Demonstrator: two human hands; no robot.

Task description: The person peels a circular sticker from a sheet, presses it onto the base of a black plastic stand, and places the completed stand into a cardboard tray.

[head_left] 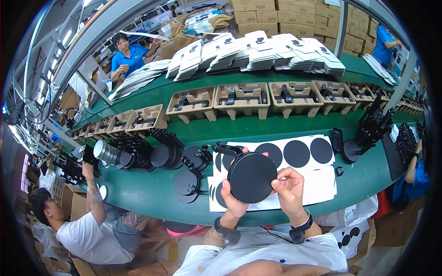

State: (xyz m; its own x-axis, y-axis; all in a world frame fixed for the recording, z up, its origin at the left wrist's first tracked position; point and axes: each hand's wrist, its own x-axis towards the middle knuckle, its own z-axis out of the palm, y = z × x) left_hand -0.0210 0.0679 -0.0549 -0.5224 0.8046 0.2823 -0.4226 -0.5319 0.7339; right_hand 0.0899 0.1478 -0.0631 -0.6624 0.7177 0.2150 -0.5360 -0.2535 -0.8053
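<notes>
In front of me a black stand with a round base [253, 178] is held up, the flat disc side facing me and its curved arm reaching to the upper left. My left hand [235, 203] grips it by the lower left edge, fingertips showing behind the top. At the disc's right edge, my right hand [291, 189] pinches the rim between thumb and fingers. Beneath lie white sheets [318, 181] carrying round black pads [296, 153]. Another round-based black stand [186, 185] rests on the green table left of the sheets.
Several black stands [163, 156] crowd the left; more stand upright [368, 126] at right. Brown moulded trays [241, 103] with black parts line the table's far side. Behind them are piled white folded boxes [258, 50]. A co-worker's arm [94, 198] reaches in from the left.
</notes>
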